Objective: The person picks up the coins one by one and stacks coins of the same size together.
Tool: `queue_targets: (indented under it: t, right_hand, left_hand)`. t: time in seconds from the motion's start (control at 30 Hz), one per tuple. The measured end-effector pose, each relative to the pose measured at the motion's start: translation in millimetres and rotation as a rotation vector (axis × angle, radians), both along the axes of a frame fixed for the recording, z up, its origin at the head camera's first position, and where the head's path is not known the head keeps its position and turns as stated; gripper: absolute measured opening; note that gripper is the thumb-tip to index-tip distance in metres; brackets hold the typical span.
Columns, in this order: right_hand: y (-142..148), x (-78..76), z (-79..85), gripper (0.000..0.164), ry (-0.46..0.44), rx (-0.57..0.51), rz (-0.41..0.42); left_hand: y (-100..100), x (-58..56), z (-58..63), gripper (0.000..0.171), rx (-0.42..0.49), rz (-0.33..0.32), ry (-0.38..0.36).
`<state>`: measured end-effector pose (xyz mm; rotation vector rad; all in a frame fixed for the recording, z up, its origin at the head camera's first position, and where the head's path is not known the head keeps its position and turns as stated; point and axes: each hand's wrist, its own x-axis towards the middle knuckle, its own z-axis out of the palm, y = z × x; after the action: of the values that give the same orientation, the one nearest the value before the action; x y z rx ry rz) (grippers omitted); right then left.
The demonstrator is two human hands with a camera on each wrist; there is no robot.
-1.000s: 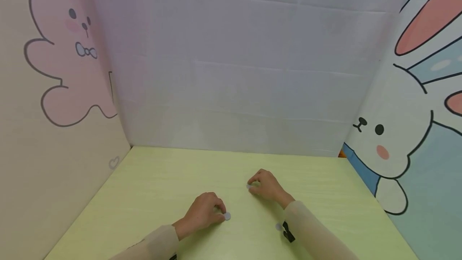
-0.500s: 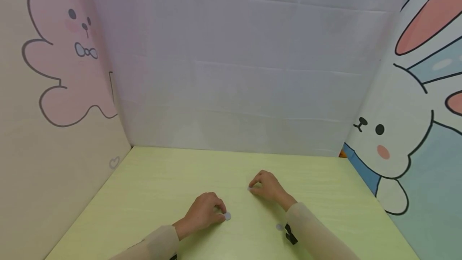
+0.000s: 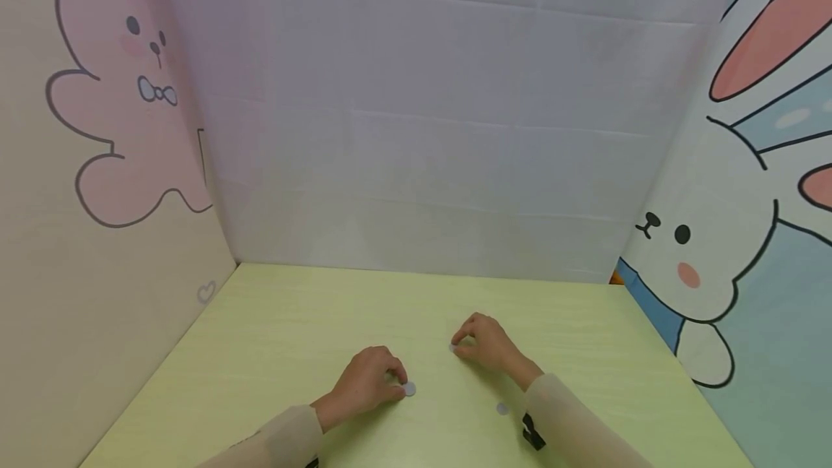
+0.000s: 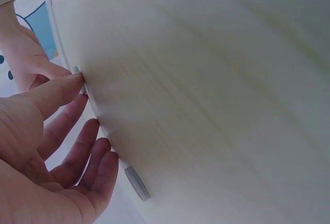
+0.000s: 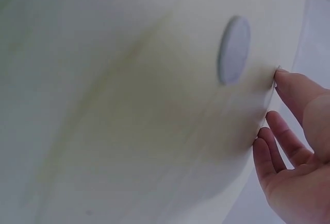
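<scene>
My left hand (image 3: 368,381) pinches the edge of a small flat grey disc (image 3: 410,388) between thumb and forefinger, low on the table; in the left wrist view the remaining fingers are bent near the surface. Farther back and to the right, my right hand (image 3: 486,341) pinches a second grey disc (image 3: 453,347), mostly covered by its fingertips. A third disc (image 3: 503,408) lies flat beside the right sleeve and shows larger in the right wrist view. Close to the left little finger, the left wrist view shows a grey disc (image 4: 136,184) on the table.
The pale yellow-green table (image 3: 312,309) is bounded by a plain white back wall (image 3: 416,165). Side panels stand left and right, one with a pink cartoon bear (image 3: 123,128), the other with a cartoon rabbit (image 3: 715,251). A black strap piece (image 3: 533,432) sits under the right sleeve.
My right hand has slid slightly toward me and to the right, the pinched disc moving with it. The left hand and its disc have stayed in place.
</scene>
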<state>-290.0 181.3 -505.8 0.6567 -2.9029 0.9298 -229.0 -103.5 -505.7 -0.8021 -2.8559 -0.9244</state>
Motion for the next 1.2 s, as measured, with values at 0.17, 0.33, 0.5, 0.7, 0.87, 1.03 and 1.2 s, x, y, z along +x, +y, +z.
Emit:
queue_targets:
  t: [0.17, 0.33, 0.5, 0.7, 0.87, 1.03, 1.2]
  right_hand:
    - [2.0, 5.7, 0.2, 0.006, 0.005, 0.002, 0.013]
    - [4.8, 10.1, -1.1, 0.005, 0.014, -0.004, 0.027]
    - [7.5, 13.7, -3.3, 0.004, 0.015, 0.005, 0.026]
    - [8.6, 22.8, -0.8, 0.004, -0.002, -0.009, 0.022]
    - [8.4, 30.9, 0.3, 0.004, -0.010, -0.021, 0.010]
    - [8.7, 37.2, -1.6, 0.004, 0.001, -0.006, 0.003]
    - [8.9, 43.7, -3.6, 0.005, 0.006, -0.007, -0.001]
  left_hand:
    - [-0.5, 1.0, 1.2, 0.012, -0.001, 0.003, -0.001]
    - [-0.9, 1.6, 2.9, 0.012, 0.004, 0.003, -0.003]
    - [-1.2, 1.3, 2.4, 0.012, 0.004, -0.005, 0.003]
    - [-1.0, 0.5, 1.9, 0.011, 0.007, -0.006, -0.005]
    - [-0.7, 0.5, 1.8, 0.011, 0.012, -0.008, -0.017]
    - [-0.8, 0.5, 1.4, 0.011, 0.011, -0.002, -0.016]
    - [-0.9, 0.1, 0.2, 0.011, 0.008, -0.002, -0.009]
